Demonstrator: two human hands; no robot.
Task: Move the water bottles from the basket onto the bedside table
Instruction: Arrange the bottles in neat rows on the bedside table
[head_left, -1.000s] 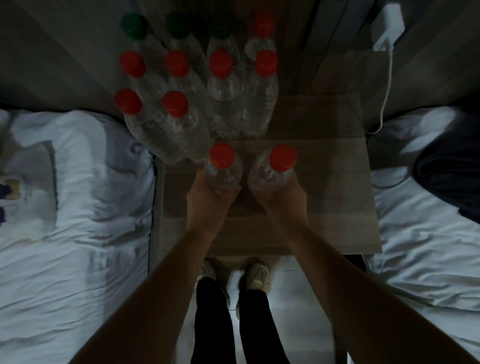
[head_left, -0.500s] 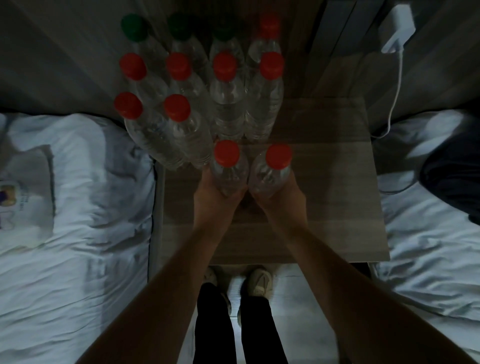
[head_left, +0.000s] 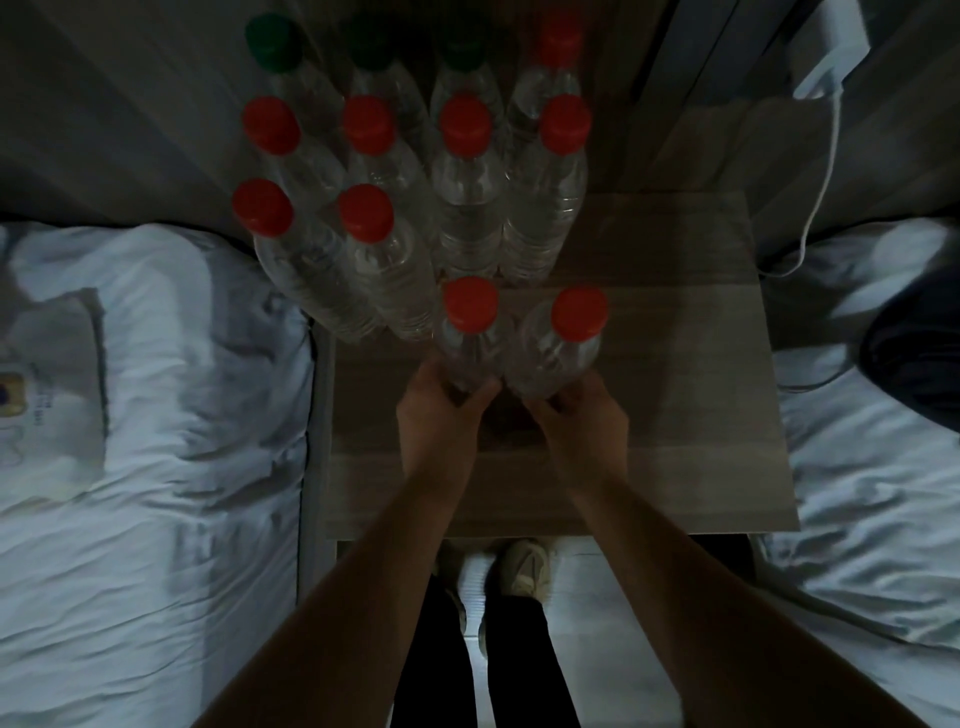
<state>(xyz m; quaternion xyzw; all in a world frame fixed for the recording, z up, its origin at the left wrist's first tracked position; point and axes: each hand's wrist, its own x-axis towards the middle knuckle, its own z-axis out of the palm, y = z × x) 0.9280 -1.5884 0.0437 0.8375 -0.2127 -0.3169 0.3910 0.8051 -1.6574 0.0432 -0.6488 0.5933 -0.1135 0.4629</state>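
Two clear water bottles with red caps stand side by side on the wooden bedside table (head_left: 691, 395). My left hand (head_left: 439, 410) grips the base of the left bottle (head_left: 471, 332). My right hand (head_left: 582, 415) grips the base of the right bottle (head_left: 563, 338), which leans a little to the right. Both sit just in front of several upright bottles (head_left: 467, 208) packed in rows on the table's back left, most with red caps, three with green caps (head_left: 272, 41) at the rear. No basket is in view.
White bedding (head_left: 156, 467) lies left of the table and more bedding (head_left: 872, 493) lies to the right, with a dark object (head_left: 914, 374) on it. A white charger (head_left: 831, 67) with a cable hangs on the wall at the back right. My feet (head_left: 524, 566) stand below the table's front edge.
Both hands have pushed the two bottles slightly forward, closer to the packed rows and closer together. The view has shifted a little.
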